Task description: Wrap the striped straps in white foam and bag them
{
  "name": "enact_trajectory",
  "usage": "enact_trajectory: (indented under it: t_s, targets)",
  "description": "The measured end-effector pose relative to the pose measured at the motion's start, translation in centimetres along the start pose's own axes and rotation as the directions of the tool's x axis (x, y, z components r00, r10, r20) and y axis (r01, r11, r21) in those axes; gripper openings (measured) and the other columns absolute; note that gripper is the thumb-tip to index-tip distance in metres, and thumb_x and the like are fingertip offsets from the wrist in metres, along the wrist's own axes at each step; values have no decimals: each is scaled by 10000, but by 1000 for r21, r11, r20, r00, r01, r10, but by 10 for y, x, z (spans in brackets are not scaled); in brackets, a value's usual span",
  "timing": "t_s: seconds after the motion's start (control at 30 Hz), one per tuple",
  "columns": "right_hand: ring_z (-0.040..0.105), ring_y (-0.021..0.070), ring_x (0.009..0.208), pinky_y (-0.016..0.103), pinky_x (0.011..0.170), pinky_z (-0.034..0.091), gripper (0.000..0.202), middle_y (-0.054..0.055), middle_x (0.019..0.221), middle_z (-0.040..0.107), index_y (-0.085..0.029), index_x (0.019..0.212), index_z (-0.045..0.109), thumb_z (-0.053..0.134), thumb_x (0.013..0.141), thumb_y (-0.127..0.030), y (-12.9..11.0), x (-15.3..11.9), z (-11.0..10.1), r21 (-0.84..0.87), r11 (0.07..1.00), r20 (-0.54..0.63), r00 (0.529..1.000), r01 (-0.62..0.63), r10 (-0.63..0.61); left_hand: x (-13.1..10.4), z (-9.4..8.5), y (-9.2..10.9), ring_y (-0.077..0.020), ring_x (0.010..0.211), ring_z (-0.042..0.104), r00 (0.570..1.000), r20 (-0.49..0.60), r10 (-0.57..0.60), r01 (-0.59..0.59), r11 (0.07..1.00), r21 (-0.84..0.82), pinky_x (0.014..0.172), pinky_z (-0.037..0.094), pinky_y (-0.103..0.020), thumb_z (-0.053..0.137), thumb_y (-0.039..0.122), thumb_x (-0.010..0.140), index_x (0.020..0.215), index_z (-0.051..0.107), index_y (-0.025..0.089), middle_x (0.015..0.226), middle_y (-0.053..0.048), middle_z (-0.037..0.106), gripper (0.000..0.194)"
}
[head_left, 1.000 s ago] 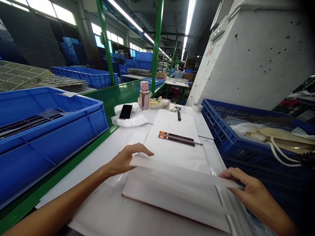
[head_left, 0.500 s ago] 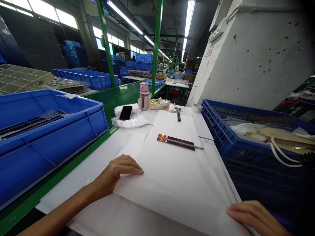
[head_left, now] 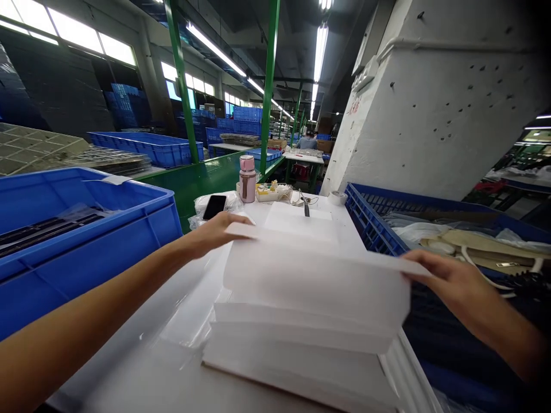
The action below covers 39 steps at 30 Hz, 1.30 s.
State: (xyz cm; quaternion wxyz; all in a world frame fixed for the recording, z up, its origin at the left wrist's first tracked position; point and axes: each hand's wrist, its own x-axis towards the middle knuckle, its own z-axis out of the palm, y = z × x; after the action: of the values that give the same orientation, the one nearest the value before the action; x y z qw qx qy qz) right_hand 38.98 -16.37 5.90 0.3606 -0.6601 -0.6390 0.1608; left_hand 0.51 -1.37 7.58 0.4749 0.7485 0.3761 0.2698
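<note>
Sheet-lifting or laying step, apparently: left hand (head_left: 217,230) and right hand (head_left: 451,278), each grip pinched closed on a far corner, hold a sheet (head_left: 318,275) (motion-blurred) above the surface (head_left: 348,229); the next move seemingly calls for even tension.

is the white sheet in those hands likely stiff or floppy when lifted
Probably floppy: the white sheet curves downward from where the left hand and right hand hold it. Likely light for its size, as its held edge looks thin.
</note>
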Motion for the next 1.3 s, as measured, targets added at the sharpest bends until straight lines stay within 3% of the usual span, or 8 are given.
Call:
enact_trajectory:
  t_s: [0.2,0.43,0.6,0.7,0.77,0.9,1.1,1.3]
  targets:
    - [533,104,588,229,554,456,212,-15,661,550,-132,743,572,598,859,-307,56,119,34,286,918,52,961,-275,272,128,14,-58,-113,624,535,982,-70,-176,176,984,-17,538,397,-214,698,409,747,810,616,94,726,-34,595,332]
    - [553,104,620,244,566,488,174,-9,755,570,-122,819,575,572,900,-276,124,177,93,112,912,-74,911,-396,405,198,36,-117,-135,745,577,929,-146,-339,357,926,119,662,514,-287,560,345,884,966,574,106,893,-42,586,254]
    - [531,154,736,337,719,465,102,26,855,556,-135,934,559,573,873,-216,112,173,106,-72,980,-284,946,-183,156,228,41,-141,-162,819,592,911,-193,-364,402,889,218,717,526,-323,556,356,885,1024,571,107,966,-63,591,285]
    - [521,172,763,339,765,436,98,34,848,570,-172,871,589,537,884,-253,81,130,110,-122,984,-152,977,130,-148,239,43,-150,-159,816,595,909,-226,-350,404,873,273,719,528,-324,552,350,889,1023,573,111,960,-59,596,275]
    - [542,180,827,325,786,443,106,25,871,594,-200,881,617,542,881,-275,62,92,114,-101,942,31,948,319,-317,242,46,-152,-163,829,595,907,-260,-331,403,862,308,733,527,-332,552,343,890,1020,576,113,967,-58,597,265]
    - [500,240,1009,406,884,429,295,106,1111,562,-154,1183,540,534,892,-195,49,36,125,-217,748,342,767,627,-543,239,50,-143,-180,890,588,898,-346,-273,399,836,376,785,515,-366,556,338,886,1044,572,121,1017,-70,589,268]
    - [473,270,1057,439,911,436,323,155,1175,523,-111,1212,511,515,891,-148,61,30,132,-362,675,348,765,643,-542,190,58,-94,-272,1156,436,906,-420,57,201,815,544,956,384,-476,481,304,913,1248,411,121,1278,-145,422,388]
    - [501,256,1026,427,896,416,238,120,1129,569,-150,1142,547,435,937,-196,57,35,123,-172,815,369,803,553,-467,84,90,-72,-199,958,544,938,207,278,-346,712,611,861,410,-309,614,506,795,1115,524,243,1034,-30,595,424]
